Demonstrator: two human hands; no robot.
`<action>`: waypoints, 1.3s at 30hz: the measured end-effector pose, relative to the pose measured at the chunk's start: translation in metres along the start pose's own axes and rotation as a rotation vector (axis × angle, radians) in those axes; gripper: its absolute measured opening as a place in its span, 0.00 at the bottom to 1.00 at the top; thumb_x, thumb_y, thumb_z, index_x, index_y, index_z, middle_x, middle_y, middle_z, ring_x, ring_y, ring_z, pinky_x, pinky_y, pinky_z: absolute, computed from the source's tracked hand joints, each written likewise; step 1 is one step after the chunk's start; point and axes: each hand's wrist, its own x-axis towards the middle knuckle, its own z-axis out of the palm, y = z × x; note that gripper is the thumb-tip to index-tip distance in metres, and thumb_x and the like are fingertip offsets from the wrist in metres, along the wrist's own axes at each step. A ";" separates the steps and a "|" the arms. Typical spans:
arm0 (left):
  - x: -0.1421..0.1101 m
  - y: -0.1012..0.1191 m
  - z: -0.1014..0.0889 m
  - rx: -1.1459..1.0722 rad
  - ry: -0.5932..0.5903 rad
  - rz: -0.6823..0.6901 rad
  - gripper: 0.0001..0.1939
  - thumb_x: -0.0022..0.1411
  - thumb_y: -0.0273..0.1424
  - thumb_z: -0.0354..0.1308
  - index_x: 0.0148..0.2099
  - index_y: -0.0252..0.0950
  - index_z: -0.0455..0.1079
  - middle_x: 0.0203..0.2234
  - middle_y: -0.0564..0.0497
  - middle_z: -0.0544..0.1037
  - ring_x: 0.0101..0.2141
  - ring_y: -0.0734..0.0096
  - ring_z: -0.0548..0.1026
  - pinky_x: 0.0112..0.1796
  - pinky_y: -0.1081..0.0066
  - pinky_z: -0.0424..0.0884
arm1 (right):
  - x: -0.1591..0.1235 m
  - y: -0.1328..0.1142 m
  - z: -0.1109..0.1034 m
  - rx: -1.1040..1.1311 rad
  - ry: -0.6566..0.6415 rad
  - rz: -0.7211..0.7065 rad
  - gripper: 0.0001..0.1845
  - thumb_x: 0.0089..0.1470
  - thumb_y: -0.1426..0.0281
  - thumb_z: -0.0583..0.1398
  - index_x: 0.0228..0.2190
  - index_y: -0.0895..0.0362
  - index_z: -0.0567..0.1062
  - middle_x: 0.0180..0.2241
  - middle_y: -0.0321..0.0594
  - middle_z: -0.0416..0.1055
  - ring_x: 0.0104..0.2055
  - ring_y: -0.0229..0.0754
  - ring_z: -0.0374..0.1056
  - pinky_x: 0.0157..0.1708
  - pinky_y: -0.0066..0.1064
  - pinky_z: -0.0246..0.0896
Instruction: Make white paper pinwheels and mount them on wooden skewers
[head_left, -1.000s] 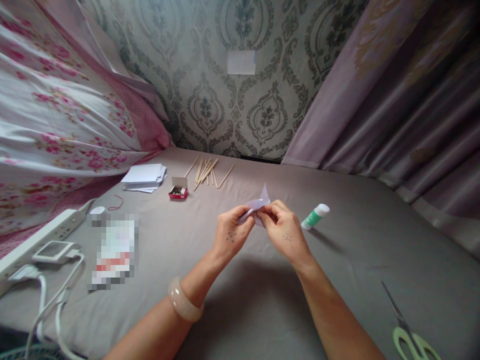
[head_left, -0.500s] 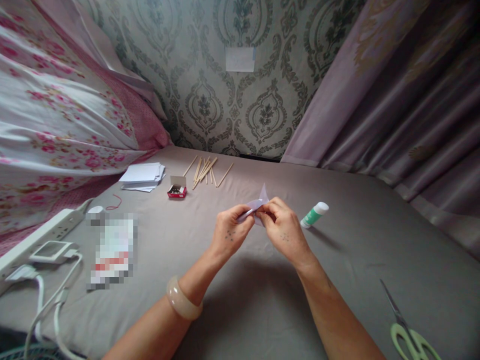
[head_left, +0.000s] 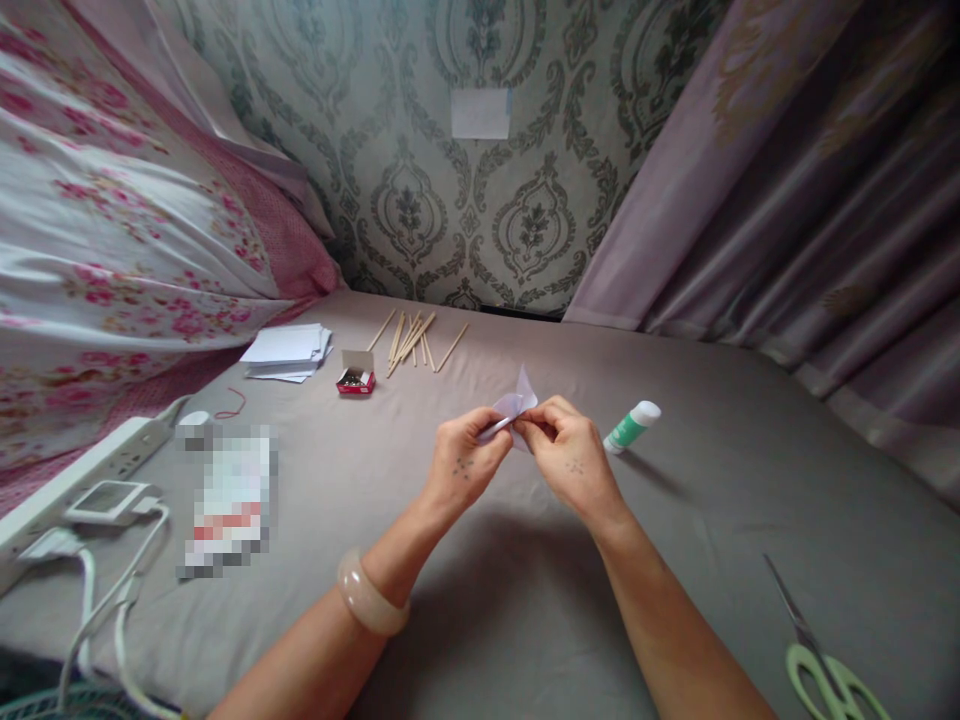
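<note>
A folded sheet of pale white paper is held up between my two hands, its corner pointing away from me. My left hand pinches the paper's left side between thumb and fingers. My right hand has its fingertips closed on the paper's near middle, where a fold comes together; the fingers hide that spot. To the right of my right hand, a glue stick with a green label and white cap stands on the grey cloth.
Scissors with pale green handles lie at front right. At the back are several wooden sticks, an opened small red box and a paper stack. A power strip with white cables and a blurred-out packet lie left.
The paper's upright corner has shifted slightly left and its flaps are bent a little differently. Both hands keep their grip in nearly the same place.
</note>
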 end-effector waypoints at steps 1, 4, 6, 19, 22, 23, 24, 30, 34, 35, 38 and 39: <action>0.000 0.001 0.000 -0.001 0.000 -0.005 0.09 0.51 0.27 0.55 0.32 0.32 0.77 0.22 0.52 0.76 0.25 0.73 0.71 0.28 0.76 0.64 | 0.000 0.000 -0.001 -0.017 0.001 -0.020 0.07 0.52 0.69 0.59 0.25 0.56 0.77 0.28 0.38 0.70 0.30 0.39 0.67 0.33 0.31 0.61; 0.002 0.001 0.000 -0.005 -0.006 -0.014 0.10 0.52 0.28 0.55 0.34 0.32 0.77 0.23 0.52 0.76 0.26 0.72 0.71 0.29 0.76 0.65 | 0.001 -0.001 -0.001 -0.029 0.021 -0.049 0.07 0.52 0.69 0.59 0.25 0.56 0.76 0.28 0.38 0.70 0.30 0.39 0.67 0.32 0.31 0.61; 0.003 0.001 -0.001 -0.012 -0.015 -0.015 0.10 0.52 0.29 0.56 0.33 0.32 0.77 0.23 0.51 0.76 0.26 0.72 0.71 0.29 0.76 0.65 | 0.000 -0.001 0.000 -0.024 0.038 -0.042 0.07 0.52 0.68 0.59 0.25 0.56 0.76 0.27 0.38 0.70 0.28 0.39 0.66 0.31 0.31 0.61; 0.007 0.011 -0.016 -0.183 -0.012 0.034 0.09 0.54 0.33 0.62 0.35 0.32 0.77 0.25 0.51 0.77 0.25 0.75 0.70 0.27 0.77 0.65 | 0.005 -0.003 -0.010 0.256 -0.012 0.002 0.30 0.45 0.61 0.66 0.50 0.55 0.68 0.46 0.46 0.73 0.46 0.47 0.69 0.45 0.40 0.64; 0.006 0.011 -0.016 -0.211 -0.036 0.047 0.10 0.54 0.34 0.62 0.35 0.32 0.77 0.27 0.50 0.78 0.28 0.73 0.72 0.30 0.75 0.68 | 0.005 -0.003 -0.014 0.323 -0.159 0.035 0.14 0.48 0.62 0.64 0.37 0.56 0.77 0.36 0.42 0.77 0.40 0.46 0.72 0.42 0.39 0.66; 0.006 0.011 -0.016 -0.212 -0.043 0.051 0.10 0.54 0.35 0.62 0.36 0.32 0.77 0.27 0.50 0.78 0.28 0.72 0.73 0.31 0.75 0.68 | 0.005 -0.004 -0.013 0.320 -0.148 0.035 0.12 0.48 0.63 0.64 0.34 0.57 0.78 0.34 0.41 0.78 0.38 0.45 0.72 0.41 0.38 0.66; 0.005 0.011 -0.016 -0.207 -0.047 0.057 0.11 0.55 0.35 0.62 0.36 0.32 0.77 0.27 0.50 0.78 0.28 0.72 0.73 0.31 0.75 0.68 | 0.004 -0.006 -0.013 0.314 -0.117 0.031 0.11 0.48 0.63 0.64 0.33 0.57 0.78 0.32 0.40 0.78 0.37 0.45 0.72 0.40 0.38 0.67; 0.002 0.011 -0.018 -0.112 -0.025 0.108 0.10 0.57 0.35 0.61 0.36 0.33 0.77 0.26 0.50 0.78 0.28 0.72 0.72 0.32 0.75 0.68 | -0.001 -0.014 -0.010 0.214 0.023 -0.080 0.08 0.49 0.64 0.63 0.31 0.56 0.78 0.31 0.39 0.77 0.34 0.44 0.72 0.37 0.35 0.67; 0.001 0.009 -0.018 -0.083 -0.037 0.104 0.09 0.58 0.32 0.59 0.36 0.32 0.76 0.27 0.49 0.77 0.29 0.71 0.72 0.34 0.73 0.68 | -0.003 -0.013 -0.011 0.169 0.044 -0.166 0.06 0.51 0.65 0.63 0.30 0.55 0.76 0.29 0.37 0.75 0.33 0.42 0.71 0.35 0.32 0.67; 0.001 0.008 -0.018 -0.081 -0.044 0.100 0.08 0.58 0.32 0.58 0.36 0.32 0.76 0.28 0.49 0.77 0.30 0.70 0.72 0.34 0.73 0.68 | -0.003 -0.012 -0.011 0.161 0.038 -0.175 0.06 0.51 0.65 0.63 0.30 0.55 0.76 0.29 0.37 0.75 0.33 0.42 0.71 0.35 0.32 0.67; 0.002 0.006 -0.017 -0.069 -0.065 0.101 0.09 0.59 0.32 0.58 0.38 0.32 0.75 0.30 0.47 0.78 0.33 0.69 0.73 0.36 0.72 0.68 | -0.002 -0.009 -0.011 0.136 0.021 -0.180 0.07 0.52 0.64 0.63 0.30 0.54 0.76 0.28 0.37 0.75 0.31 0.42 0.71 0.34 0.32 0.67; 0.002 0.005 -0.017 -0.065 -0.070 0.104 0.09 0.59 0.33 0.58 0.38 0.32 0.75 0.31 0.47 0.78 0.33 0.68 0.73 0.37 0.72 0.68 | -0.002 -0.008 -0.011 0.132 0.021 -0.181 0.06 0.51 0.64 0.63 0.29 0.54 0.76 0.27 0.37 0.75 0.30 0.42 0.71 0.34 0.33 0.67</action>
